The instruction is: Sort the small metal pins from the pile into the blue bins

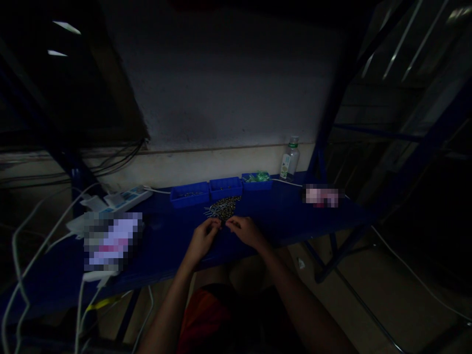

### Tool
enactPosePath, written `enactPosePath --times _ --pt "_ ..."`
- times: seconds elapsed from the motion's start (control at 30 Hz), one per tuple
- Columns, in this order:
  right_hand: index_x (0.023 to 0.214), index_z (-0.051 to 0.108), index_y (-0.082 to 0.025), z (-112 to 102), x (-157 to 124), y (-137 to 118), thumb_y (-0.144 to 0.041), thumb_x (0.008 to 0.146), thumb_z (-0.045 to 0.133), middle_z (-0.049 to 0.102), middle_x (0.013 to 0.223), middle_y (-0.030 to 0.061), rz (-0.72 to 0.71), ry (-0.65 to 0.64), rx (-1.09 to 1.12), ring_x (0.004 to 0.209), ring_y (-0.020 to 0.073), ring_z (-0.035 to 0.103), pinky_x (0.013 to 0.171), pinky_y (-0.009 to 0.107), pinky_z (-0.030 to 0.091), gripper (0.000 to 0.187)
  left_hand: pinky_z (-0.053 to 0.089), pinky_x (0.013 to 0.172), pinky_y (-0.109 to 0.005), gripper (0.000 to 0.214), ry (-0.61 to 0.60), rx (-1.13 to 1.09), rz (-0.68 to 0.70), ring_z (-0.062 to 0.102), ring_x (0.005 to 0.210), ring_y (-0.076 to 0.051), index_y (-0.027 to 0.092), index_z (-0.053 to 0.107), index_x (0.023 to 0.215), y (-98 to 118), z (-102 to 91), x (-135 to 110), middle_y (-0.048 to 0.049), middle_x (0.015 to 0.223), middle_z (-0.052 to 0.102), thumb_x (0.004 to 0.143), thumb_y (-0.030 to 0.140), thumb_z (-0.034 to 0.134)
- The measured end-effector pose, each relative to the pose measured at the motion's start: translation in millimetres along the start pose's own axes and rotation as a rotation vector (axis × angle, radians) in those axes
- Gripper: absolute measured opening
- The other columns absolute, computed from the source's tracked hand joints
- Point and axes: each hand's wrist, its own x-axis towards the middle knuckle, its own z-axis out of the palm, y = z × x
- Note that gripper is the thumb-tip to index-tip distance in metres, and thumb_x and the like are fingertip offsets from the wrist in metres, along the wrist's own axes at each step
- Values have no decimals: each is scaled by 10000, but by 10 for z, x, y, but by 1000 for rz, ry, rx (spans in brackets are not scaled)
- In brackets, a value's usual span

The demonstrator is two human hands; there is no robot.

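Observation:
Both hands meet low over the blue table (165, 231), just in front of a loose pile of small metal parts (225, 207), some thin and silvery, others dark and brassy. My left hand (204, 237) has thumb and fingertips pinched together at the near edge of the pile. Close beside it, my right hand (245, 230) is pinched the same way, its fingertips almost touching the left ones. Whatever lies between the fingertips is too small and dark to make out.
Behind the pile stand blue bins: the left bin (190, 198) and middle bin (225, 192) with small metal parts, the right bin (257, 185) with green plastic-like pieces. A clear bottle (290, 162) stands back right. A white power strip (129, 197) with cables lies left.

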Motion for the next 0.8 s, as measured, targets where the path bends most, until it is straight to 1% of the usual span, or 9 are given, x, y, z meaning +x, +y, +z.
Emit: enactPosePath --times 0.13,0.27,0.43,0.53,0.63,0.7,0.8 --pt "855 624 -182 0 -3 2 -320 864 455 644 714 -3 -13 -24 17 643 104 583 598 181 394 218 455 699 -267 265 -18 19 -14 603 764 -178 158 598 885 -7 6 7 -37 806 651 757 379 529" --pt "838 630 -191 21 -9 16 -278 846 478 653 743 -1 -34 -54 6 671 108 590 611 183 397 175 454 616 -243 289 -33 -12 -36 590 671 -156 157 578 919 -10 12 -10 -16 726 636 739 382 562" --pt "843 626 -187 38 -1 40 -258 840 478 652 732 -5 -26 -72 52 657 108 593 615 189 411 164 457 634 -251 337 -37 -39 -29 592 674 -158 155 558 994 -27 21 -12 -17 722 637 737 373 571" --pt "845 615 -176 31 9 51 -270 843 470 648 721 1 7 -17 59 657 111 593 613 192 415 174 463 684 -268 372 -17 -25 -32 608 726 -174 147 573 1015 -32 19 4 -31 765 655 733 389 573" --pt "849 603 -173 18 12 56 -286 848 456 642 717 5 35 53 71 665 112 595 611 191 416 186 458 700 -273 327 -5 26 -47 613 754 -189 147 627 926 -20 4 13 -42 799 674 739 407 560" --pt "846 601 -172 10 10 58 -290 845 459 639 707 4 34 66 82 655 112 594 612 192 417 185 453 687 -264 299 7 62 -52 613 762 -194 152 653 857 -4 -6 10 -43 812 681 746 409 547" --pt "842 601 -168 2 6 53 -294 845 457 638 702 6 32 64 92 650 112 593 614 192 418 192 451 660 -251 304 3 77 -52 614 757 -195 153 663 845 26 -16 -5 -39 809 685 755 414 535"
